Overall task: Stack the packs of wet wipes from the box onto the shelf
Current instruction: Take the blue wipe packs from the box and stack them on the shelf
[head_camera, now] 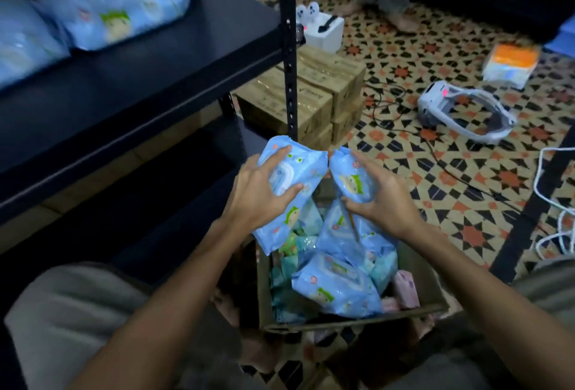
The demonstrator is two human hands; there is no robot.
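Observation:
My left hand (pixel 258 193) grips a blue pack of wet wipes (pixel 298 171) lifted above the open cardboard box (pixel 432 293). My right hand (pixel 382 199) grips a second blue pack (pixel 348 178) beside it, the two packs almost touching. Inside the box lie several more packs, one blue pack (pixel 337 287) on top, with green and pink ones around it. The dark shelf (pixel 140 78) stands to the left, and two blue packs (pixel 115 3) lie on its upper board at the far left.
The shelf's black upright post (pixel 289 56) rises just beyond the held packs. Sealed cartons (pixel 323 90) sit behind it on the patterned tile floor. A white headset (pixel 463 112), cables, an orange-and-white package (pixel 513 62) and a person's bare feet (pixel 401 19) lie further right.

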